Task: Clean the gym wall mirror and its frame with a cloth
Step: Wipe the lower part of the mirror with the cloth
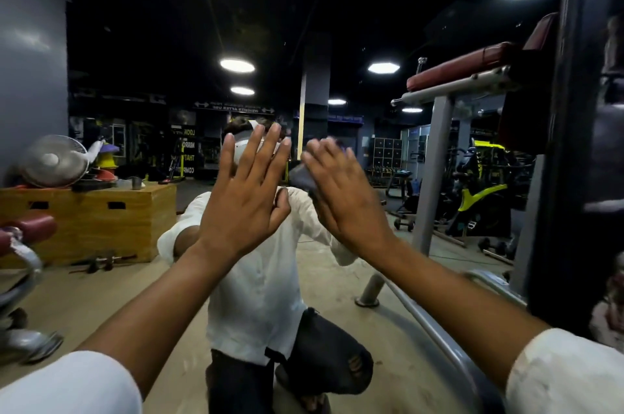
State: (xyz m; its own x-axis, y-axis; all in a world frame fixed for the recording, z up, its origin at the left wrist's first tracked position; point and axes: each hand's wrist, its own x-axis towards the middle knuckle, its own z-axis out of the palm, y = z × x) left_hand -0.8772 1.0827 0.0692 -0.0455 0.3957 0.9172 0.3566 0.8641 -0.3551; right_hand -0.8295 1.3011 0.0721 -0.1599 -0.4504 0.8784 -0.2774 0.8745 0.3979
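Now | left hand (243, 197) flat on mirror (162, 28) | right hand (347, 197) presses cloth (301, 177)

A black ceiling (169, 8) carries round lights (237, 65) and hexagonal lights (383, 68) over a pale, scuffed floor (101, 295). A grey wall (30, 59) stands left, above a wooden box (87, 221) bearing a fan (54, 160). On the right are a maroon padded bench (462, 69) and yellow-and-black machines (483, 194).

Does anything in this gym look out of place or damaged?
Two things. A fan lies tipped back on the wooden box at the left, rather than standing upright. In the mirror, the kneeling person's dark trousers are torn at the knee. Nothing looks spilled.
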